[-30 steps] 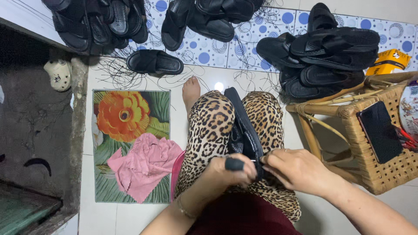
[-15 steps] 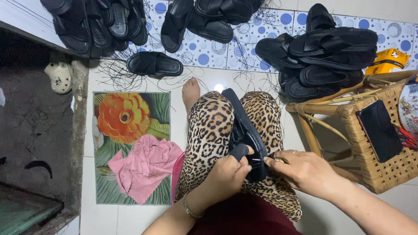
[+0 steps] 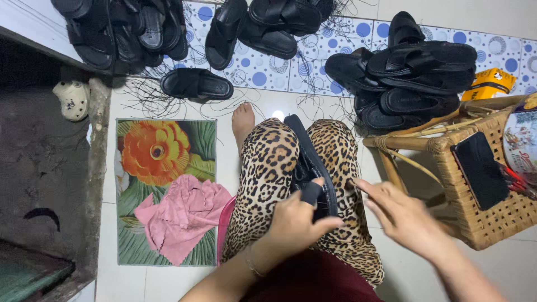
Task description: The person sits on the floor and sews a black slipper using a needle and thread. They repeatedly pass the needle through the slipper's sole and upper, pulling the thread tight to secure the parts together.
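Left hand clamped the black sandal on lap; right hand open, fingers spread just beside it.

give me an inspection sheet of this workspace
surface: white floor tiles, dotted tiles beyond
job's things: black sandal lying on the lap
clutter: sandal piles, loose threads, pink cloth on flower mat
hands: left hand grips the sandal strap; right hand open, off the sandal, beside it
cables: nothing seen
surroundings: wicker stool holding a phone; yellow box
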